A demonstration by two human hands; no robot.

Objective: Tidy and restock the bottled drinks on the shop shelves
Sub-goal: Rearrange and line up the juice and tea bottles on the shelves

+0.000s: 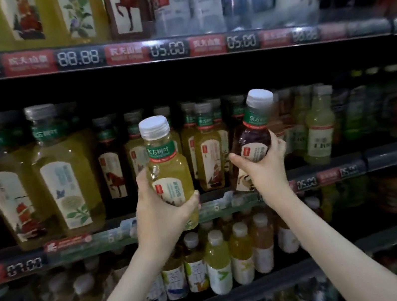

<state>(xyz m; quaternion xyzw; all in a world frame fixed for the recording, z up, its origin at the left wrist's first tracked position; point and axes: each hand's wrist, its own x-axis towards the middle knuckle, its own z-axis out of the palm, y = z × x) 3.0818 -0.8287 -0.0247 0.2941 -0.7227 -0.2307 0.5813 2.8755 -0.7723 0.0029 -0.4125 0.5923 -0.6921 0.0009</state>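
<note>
I am gripping a yellow bottle (167,166) in my left hand (161,209), fingers wrapping round its lower half, holding it upright in front of the middle shelf (377,159). My right hand (267,165) is clasping a dark bottle (255,138) round its body, just right of the yellow one, its cap tilting rightwards. Both are sitting near the shelf's front edge, before rows of similar bottles (209,153). Large bottles (64,172) are standing at the left, and small bottles (218,262) are filling the shelf below
</note>
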